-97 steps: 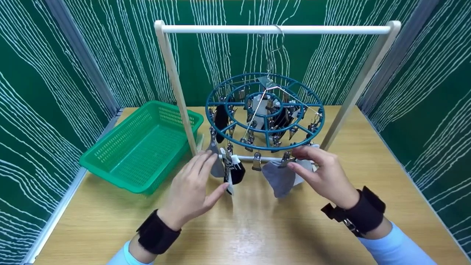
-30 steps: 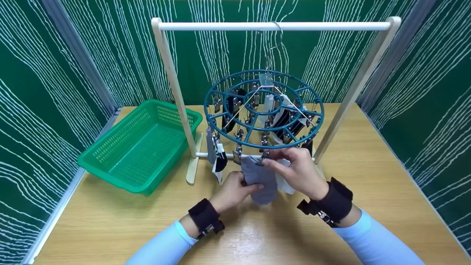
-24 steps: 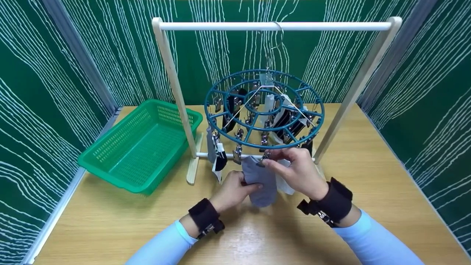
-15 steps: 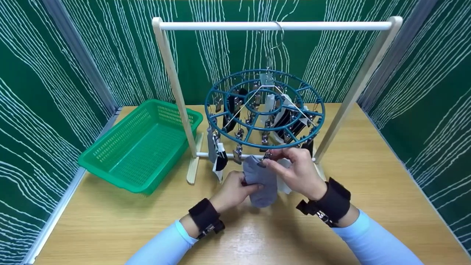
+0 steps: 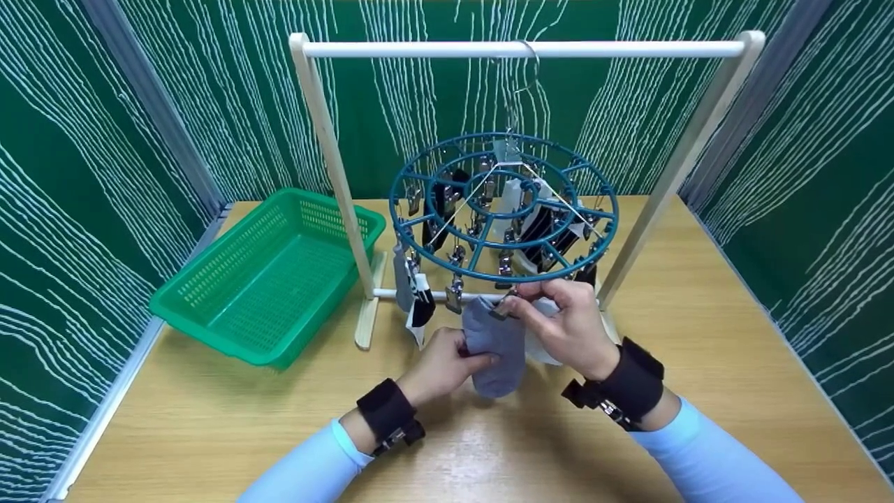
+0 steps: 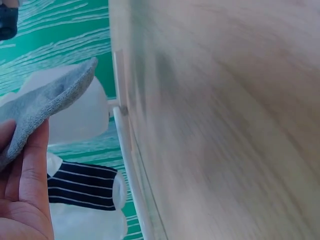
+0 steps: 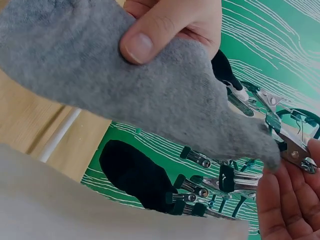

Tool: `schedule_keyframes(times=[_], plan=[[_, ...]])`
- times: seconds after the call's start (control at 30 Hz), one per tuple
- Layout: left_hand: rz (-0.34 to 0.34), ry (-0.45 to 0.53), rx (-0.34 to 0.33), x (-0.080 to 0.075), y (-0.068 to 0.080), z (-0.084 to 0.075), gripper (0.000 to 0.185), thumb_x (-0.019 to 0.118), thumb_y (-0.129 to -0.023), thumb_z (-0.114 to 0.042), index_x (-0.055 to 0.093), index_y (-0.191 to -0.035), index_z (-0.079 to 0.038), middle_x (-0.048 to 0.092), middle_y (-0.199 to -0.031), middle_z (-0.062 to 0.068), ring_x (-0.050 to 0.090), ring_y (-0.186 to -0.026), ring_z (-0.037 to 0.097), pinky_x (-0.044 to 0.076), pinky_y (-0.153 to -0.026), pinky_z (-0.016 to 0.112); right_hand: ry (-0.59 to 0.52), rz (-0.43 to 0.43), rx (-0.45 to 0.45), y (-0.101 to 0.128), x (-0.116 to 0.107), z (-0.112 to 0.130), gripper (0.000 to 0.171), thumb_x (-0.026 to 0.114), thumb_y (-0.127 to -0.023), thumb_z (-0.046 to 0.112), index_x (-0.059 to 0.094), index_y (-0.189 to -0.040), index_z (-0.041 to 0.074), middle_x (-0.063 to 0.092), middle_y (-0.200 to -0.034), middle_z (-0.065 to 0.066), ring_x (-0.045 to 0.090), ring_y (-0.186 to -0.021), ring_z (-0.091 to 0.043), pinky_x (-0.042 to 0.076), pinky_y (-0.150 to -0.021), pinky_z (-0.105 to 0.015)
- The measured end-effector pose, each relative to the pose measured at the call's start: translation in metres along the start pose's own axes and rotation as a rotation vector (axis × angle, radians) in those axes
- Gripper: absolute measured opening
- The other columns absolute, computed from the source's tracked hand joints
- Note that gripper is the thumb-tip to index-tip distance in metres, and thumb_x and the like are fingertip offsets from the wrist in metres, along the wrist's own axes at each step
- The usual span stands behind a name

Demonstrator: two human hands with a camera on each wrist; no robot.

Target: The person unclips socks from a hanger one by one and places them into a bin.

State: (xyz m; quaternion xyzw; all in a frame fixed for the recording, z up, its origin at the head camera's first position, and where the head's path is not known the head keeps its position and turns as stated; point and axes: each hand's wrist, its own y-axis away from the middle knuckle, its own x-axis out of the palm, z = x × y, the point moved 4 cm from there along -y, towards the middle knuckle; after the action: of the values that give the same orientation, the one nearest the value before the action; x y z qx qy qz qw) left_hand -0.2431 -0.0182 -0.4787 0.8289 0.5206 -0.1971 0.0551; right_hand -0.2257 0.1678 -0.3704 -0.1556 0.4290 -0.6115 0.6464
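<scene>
Both hands pinch the grey sock [image 5: 494, 346], its clip hidden behind right-hand fingers [image 5: 527, 307].

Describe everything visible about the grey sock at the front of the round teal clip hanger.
The grey sock is plain, soft knit with a fuzzy surface, hanging toe-down just above the wooden table. Its top edge sits at a metal clip on the round teal clip hanger. The left hand pinches its side, thumb on the front, while the right hand holds the clip at its top. A white sock hangs right behind it.
</scene>
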Motion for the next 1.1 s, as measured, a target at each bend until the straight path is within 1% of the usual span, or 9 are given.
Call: schedule_keyframes(times=[0.17, 0.3, 0.37, 0.5, 0.63, 0.7, 0.83, 0.93, 1.1], plan=[[0.023, 0.020, -0.022, 0.002, 0.005, 0.003, 0.019, 0.082, -0.097, -0.014, 0.082, -0.109, 0.000, 0.084, -0.107, 0.014, 0.081, -0.095, 0.020, 0.064, -0.085, 0.025, 0.001, -0.043, -0.028, -0.001, -0.002, 0.001, 0.013, 0.083, -0.084, -0.016, 0.077, -0.089, -0.005, 0.080, -0.083, -0.021, 0.074, -0.084, 0.004, 0.059, -0.079, -0.009], [0.026, -0.024, -0.016, 0.001, 0.010, 0.003, 0.015, 0.083, -0.096, -0.014, 0.083, -0.100, 0.001, 0.083, -0.097, 0.011, 0.072, -0.087, 0.009, 0.059, -0.079, 0.021, 0.022, -0.067, -0.045, -0.001, -0.004, 0.001, 0.013, 0.083, -0.084, -0.014, 0.078, -0.089, -0.004, 0.080, -0.082, -0.018, 0.074, -0.083, 0.004, 0.058, -0.081, -0.009], [0.032, -0.039, -0.010, 0.001, 0.014, 0.001, 0.014, 0.083, -0.096, -0.013, 0.084, -0.099, 0.001, 0.082, -0.096, 0.011, 0.069, -0.087, 0.007, 0.058, -0.079, 0.022, 0.039, -0.072, -0.032, 0.000, -0.005, 0.001, 0.014, 0.084, -0.084, -0.013, 0.078, -0.090, -0.003, 0.081, -0.082, -0.017, 0.074, -0.083, 0.003, 0.057, -0.081, -0.009], [0.063, -0.019, 0.026, 0.000, 0.022, -0.006, 0.016, 0.082, -0.096, -0.009, 0.083, -0.109, 0.000, 0.083, -0.110, 0.012, 0.076, -0.100, 0.016, 0.062, -0.090, 0.025, 0.050, -0.052, 0.029, 0.001, -0.006, 0.002, 0.014, 0.085, -0.084, -0.011, 0.078, -0.093, -0.002, 0.080, -0.082, -0.014, 0.073, -0.080, -0.001, 0.057, -0.082, -0.008], [0.096, -0.020, 0.082, -0.003, 0.032, -0.019, 0.020, 0.081, -0.096, -0.008, 0.082, -0.115, 0.000, 0.082, -0.119, 0.013, 0.077, -0.111, 0.024, 0.060, -0.100, 0.027, 0.065, -0.022, 0.070, 0.001, -0.007, 0.001, 0.013, 0.086, -0.085, -0.008, 0.078, -0.093, -0.003, 0.079, -0.081, -0.011, 0.072, -0.077, -0.002, 0.057, -0.079, -0.010], [0.113, -0.018, 0.091, -0.006, 0.037, -0.027, 0.020, 0.081, -0.097, -0.008, 0.082, -0.115, 0.000, 0.082, -0.120, 0.014, 0.077, -0.112, 0.024, 0.060, -0.100, 0.025, 0.069, -0.013, 0.073, 0.001, -0.008, 0.001, 0.013, 0.088, -0.084, -0.007, 0.079, -0.093, -0.004, 0.080, -0.081, -0.010, 0.072, -0.075, -0.002, 0.057, -0.077, -0.011], [0.130, -0.025, 0.157, -0.016, 0.046, -0.042, 0.020, 0.080, -0.098, -0.007, 0.081, -0.116, 0.001, 0.081, -0.121, 0.017, 0.079, -0.111, 0.026, 0.062, -0.097, 0.024, 0.070, -0.005, 0.074, 0.002, -0.009, 0.001, 0.014, 0.089, -0.083, -0.007, 0.079, -0.092, -0.004, 0.080, -0.081, -0.010, 0.070, -0.073, -0.003, 0.058, -0.071, -0.016], [0.123, -0.066, 0.207, -0.025, 0.052, -0.051, 0.020, 0.080, -0.097, -0.007, 0.080, -0.114, 0.003, 0.081, -0.118, 0.019, 0.081, -0.107, 0.030, 0.063, -0.093, 0.022, 0.068, -0.005, 0.081, 0.001, -0.010, 0.001, 0.014, 0.089, -0.083, -0.007, 0.079, -0.092, -0.004, 0.081, -0.082, -0.010, 0.070, -0.073, -0.003, 0.059, -0.071, -0.017], [0.117, -0.097, 0.212, -0.044, 0.061, -0.060, 0.023, 0.080, -0.098, -0.009, 0.079, -0.116, 0.005, 0.080, -0.122, 0.022, 0.081, -0.108, 0.034, 0.064, -0.091, 0.024, 0.062, -0.015, 0.093, 0.002, -0.010, -0.001, 0.013, 0.088, -0.083, -0.007, 0.079, -0.092, -0.004, 0.080, -0.082, -0.010, 0.070, -0.073, -0.001, 0.059, -0.071, -0.017]])
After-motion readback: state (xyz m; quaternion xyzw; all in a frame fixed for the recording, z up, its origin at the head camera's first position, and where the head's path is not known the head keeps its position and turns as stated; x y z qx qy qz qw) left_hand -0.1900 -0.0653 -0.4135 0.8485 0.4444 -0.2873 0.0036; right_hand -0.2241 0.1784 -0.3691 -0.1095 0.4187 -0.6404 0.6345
